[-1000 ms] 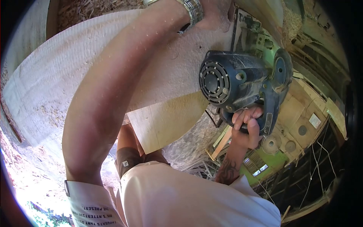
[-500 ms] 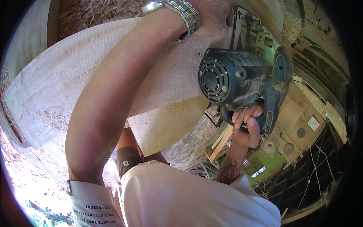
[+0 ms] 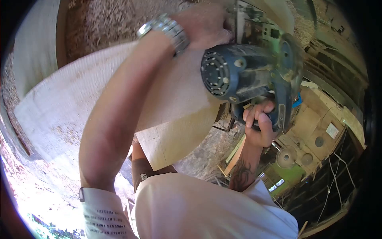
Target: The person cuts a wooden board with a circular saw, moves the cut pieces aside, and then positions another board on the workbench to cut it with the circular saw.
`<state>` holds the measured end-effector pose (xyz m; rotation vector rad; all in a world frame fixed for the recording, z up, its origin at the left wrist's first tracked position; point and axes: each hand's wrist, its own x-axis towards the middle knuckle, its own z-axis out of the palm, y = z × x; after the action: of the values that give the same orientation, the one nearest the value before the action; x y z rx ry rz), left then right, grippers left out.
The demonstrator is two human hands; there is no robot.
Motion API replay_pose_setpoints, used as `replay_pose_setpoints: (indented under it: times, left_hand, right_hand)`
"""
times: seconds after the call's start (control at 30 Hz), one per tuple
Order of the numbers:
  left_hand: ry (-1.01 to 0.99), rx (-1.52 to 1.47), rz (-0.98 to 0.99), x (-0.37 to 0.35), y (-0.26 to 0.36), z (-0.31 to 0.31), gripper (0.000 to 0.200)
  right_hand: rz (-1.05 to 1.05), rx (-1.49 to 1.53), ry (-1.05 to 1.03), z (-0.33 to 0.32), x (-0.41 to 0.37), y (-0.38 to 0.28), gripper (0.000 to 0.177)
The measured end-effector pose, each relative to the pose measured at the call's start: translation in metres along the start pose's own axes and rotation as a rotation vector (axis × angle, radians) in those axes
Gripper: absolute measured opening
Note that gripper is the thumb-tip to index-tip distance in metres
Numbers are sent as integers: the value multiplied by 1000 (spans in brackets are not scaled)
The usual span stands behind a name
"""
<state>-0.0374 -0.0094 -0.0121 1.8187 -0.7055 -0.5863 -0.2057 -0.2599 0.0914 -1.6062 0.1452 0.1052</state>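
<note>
A dusty blue circular saw [image 3: 242,75] sits on a wide pale wooden board [image 3: 71,103] strewn with sawdust. My right hand [image 3: 258,125] is wrapped around the saw's rear handle, below the motor housing. My left arm crosses the board with a metal watch [image 3: 165,32] on the wrist. My left hand [image 3: 205,24] is curled against the front of the saw beside its metal base plate [image 3: 254,20]; its fingertips are hidden behind the tool.
A lighter plywood sheet [image 3: 175,135] juts out under the board. Sawdust and wood chips [image 3: 107,20] cover the ground beyond. At right are timber offcuts, round wooden discs [image 3: 286,157], cables and a green surface [image 3: 294,173]. My white shirt [image 3: 199,211] fills the bottom.
The saw and both hands have shifted left and slightly up along the board; my left wrist and watch now show more fully.
</note>
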Motion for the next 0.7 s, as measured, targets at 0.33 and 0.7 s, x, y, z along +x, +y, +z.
replay_pose_setpoints:
  times: [0.33,0.7]
  left_hand:
    - [212,-678,-391,8,24,3,54]
    - [302,142,-448,-23,-4,9,46]
  right_hand:
    - [197,-25,-53,-2,23,-16,27]
    - [145,75,526,-57,-156,-67,33]
